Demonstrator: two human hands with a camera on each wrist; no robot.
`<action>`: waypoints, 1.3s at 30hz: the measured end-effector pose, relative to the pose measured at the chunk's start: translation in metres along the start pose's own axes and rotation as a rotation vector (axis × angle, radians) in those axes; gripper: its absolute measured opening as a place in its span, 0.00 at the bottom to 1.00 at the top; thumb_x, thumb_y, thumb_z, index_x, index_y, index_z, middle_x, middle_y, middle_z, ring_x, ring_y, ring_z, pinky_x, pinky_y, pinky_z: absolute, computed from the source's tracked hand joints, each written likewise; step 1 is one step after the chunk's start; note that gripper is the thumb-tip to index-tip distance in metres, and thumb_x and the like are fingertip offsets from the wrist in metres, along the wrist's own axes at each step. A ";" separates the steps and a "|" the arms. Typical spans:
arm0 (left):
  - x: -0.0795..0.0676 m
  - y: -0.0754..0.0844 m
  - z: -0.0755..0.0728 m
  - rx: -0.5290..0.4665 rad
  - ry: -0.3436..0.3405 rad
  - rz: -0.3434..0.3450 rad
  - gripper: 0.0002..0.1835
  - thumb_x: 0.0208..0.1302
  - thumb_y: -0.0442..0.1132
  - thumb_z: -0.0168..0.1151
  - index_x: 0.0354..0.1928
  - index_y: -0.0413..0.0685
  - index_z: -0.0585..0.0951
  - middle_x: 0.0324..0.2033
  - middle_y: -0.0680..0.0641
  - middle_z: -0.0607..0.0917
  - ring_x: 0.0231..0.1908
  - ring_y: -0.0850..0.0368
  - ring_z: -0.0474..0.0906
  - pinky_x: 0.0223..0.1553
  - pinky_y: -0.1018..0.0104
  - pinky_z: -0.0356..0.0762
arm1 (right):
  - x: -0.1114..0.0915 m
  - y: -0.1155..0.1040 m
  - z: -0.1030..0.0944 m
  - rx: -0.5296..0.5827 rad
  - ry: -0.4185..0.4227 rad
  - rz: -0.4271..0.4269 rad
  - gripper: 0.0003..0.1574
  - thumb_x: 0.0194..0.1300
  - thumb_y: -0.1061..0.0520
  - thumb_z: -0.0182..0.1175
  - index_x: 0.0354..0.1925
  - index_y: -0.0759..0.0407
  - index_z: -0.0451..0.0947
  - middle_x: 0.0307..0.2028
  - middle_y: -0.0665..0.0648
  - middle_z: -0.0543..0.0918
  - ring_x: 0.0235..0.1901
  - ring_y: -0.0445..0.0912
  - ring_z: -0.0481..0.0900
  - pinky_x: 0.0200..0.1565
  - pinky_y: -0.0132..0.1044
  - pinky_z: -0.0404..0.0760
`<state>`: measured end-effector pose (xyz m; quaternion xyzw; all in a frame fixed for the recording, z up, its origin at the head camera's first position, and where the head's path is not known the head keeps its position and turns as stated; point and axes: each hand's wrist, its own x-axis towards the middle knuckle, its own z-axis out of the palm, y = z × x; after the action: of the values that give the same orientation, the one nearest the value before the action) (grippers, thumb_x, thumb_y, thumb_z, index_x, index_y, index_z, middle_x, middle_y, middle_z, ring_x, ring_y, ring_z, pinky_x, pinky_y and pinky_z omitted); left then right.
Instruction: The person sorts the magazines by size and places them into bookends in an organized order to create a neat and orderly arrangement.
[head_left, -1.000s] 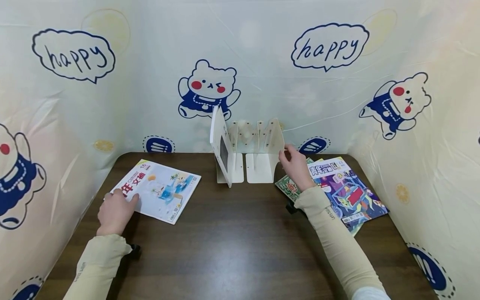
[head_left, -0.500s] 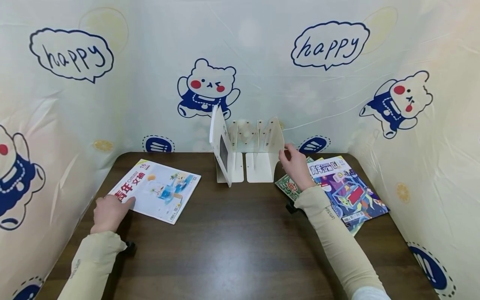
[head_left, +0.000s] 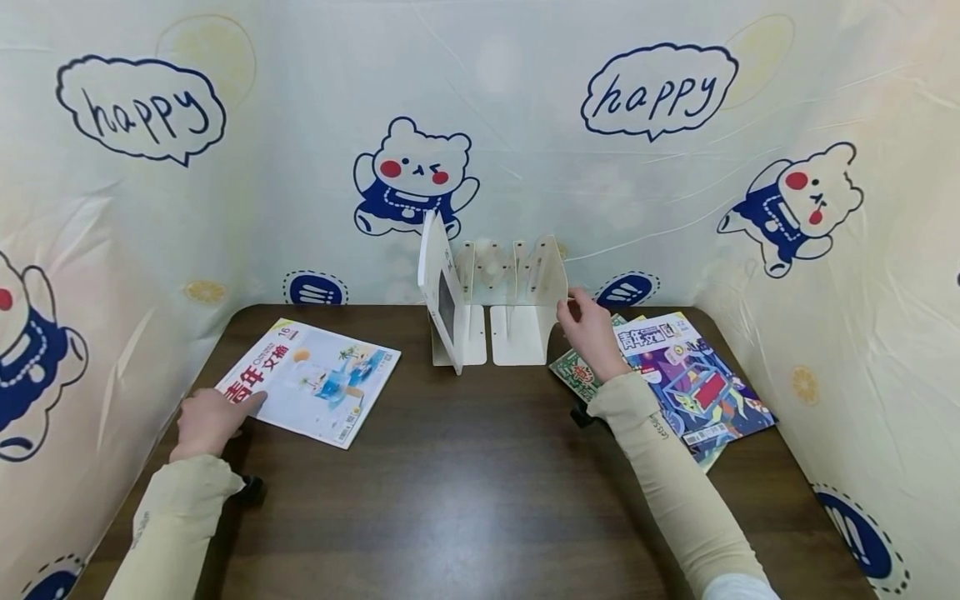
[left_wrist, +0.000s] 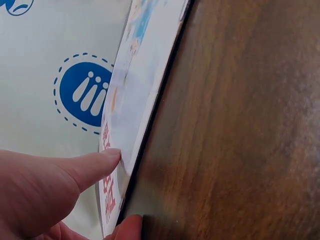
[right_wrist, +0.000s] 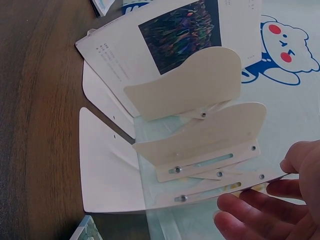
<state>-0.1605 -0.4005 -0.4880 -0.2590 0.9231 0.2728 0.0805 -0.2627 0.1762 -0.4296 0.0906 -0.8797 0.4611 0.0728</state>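
White magazine [head_left: 333, 377] — cover up, left of the upright cream rack [head_left: 551, 275].

Left hand [left_wrist: 42, 192]: the magazine [left_wrist: 135, 100] is being held at its edge, its cover being touched by the thumb [left_wrist: 95, 167].
Red print [left_wrist: 109, 206]: being partly covered by the thumb.
Tabletop [left_wrist: 230, 120]: brown grain is being shown alongside.
Blue emblem [left_wrist: 75, 82]: on the pale backdrop [left_wrist: 30, 115], being partly hidden by the magazine.

Right fingers [right_wrist: 232, 205] seem to hide part of the white stand [right_wrist: 110, 170]
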 end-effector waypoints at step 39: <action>0.009 0.006 0.004 -0.641 0.018 0.027 0.28 0.76 0.38 0.51 0.70 0.24 0.64 0.39 0.47 0.80 0.24 0.67 0.80 0.29 0.67 0.87 | 0.002 0.002 0.004 -0.001 0.027 -0.001 0.25 0.82 0.49 0.50 0.69 0.59 0.72 0.51 0.68 0.85 0.44 0.64 0.87 0.41 0.51 0.89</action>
<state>-0.1711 -0.3974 -0.4909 -0.2612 0.7941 0.5485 -0.0171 -0.2655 0.1736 -0.4334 0.0847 -0.8788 0.4619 0.0847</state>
